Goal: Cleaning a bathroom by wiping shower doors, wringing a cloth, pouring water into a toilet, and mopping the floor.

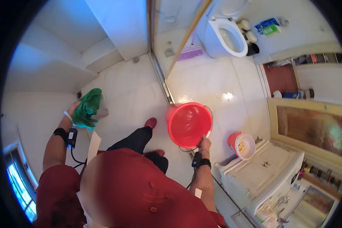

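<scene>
Pale bathroom floor (121,89), glossy under the light, stretches from a white toilet (213,42) to a white cabinet (250,174) as a person in a red shirt (129,190) works bare-handed beside a metal door track (158,72). Black surrounds the circular view, cutting off the window (19,186) at lower left, while the shirt hides most of the legs. Bunched green cloth (89,108) is gripped in the left hand (74,107), its folds covering most of the fingers; a translucent shape just beyond is hard to make out. At the near right rim of a red bucket (171,123), the right hand (205,143) is closed about the white grip of the handle, its fingertips indistinct. The bucket lies ahead of that hand, its mouth facing the camera; whether it contains water cannot be told. The cloth hangs well apart from it, to the left.
</scene>
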The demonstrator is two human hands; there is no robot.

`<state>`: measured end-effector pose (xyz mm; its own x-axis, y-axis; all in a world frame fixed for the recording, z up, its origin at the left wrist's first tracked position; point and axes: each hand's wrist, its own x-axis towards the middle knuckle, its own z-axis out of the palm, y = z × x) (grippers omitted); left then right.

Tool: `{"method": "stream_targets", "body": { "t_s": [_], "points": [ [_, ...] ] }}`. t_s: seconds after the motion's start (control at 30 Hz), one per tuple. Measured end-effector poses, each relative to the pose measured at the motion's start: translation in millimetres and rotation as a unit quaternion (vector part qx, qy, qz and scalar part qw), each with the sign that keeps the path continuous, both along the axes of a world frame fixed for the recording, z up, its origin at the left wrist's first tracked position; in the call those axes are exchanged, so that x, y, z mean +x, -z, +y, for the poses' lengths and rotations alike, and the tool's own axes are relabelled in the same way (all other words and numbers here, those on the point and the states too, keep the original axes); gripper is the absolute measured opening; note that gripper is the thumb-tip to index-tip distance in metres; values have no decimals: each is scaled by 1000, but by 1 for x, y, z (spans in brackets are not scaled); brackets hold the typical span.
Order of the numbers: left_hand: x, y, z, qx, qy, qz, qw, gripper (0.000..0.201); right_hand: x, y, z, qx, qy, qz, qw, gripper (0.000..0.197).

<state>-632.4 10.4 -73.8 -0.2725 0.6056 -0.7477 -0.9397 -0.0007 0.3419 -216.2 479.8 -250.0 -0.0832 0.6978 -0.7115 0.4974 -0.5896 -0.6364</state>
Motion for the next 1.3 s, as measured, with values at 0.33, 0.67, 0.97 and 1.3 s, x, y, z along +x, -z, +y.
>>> {"method": "stream_targets", "body": {
  "t_s": [0.33,0.67,0.97,1.3],
  "points": [
    [127,3,-36,-100,-128,68,984,49,-105,61,169,13,-41,-26,999,15],
    [177,35,51,-74,-214,80,971,48,-115,98,236,63,-266,-101,957,12],
    [136,129,165,-10,-273,92,958,51,-191,13,44,-28,-497,-12,867,50],
    [103,165,185,9,-123,204,971,66,-340,-14,-102,-220,-540,117,804,39]
  ]
}}
